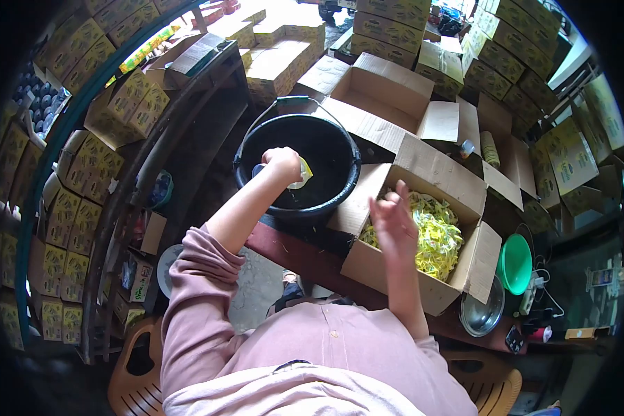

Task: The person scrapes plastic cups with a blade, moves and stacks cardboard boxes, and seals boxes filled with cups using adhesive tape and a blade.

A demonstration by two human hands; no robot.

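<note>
My left hand [282, 165] is closed inside the black bucket [357, 163]. A yellow-and-white piece [304, 173], like a label or wrapper, sticks out on its right side, and a dark rounded bit [258, 169] shows on its left. Most of what it grips is hidden by the fingers. My right hand [396, 222] is raised above an open cardboard box [437, 168], its fingers bent and apart with nothing visible between them. Many crumpled yellow-and-white strips [437, 239] fill that box, just beyond and right of the hand.
Another open carton [385, 93] stands behind the bucket. A green bowl [515, 263] and a glass lid [483, 312] lie at the right, near a power strip [528, 299]. Stacked printed cartons [69, 222] line the left shelf. Orange chairs [135, 374] flank me.
</note>
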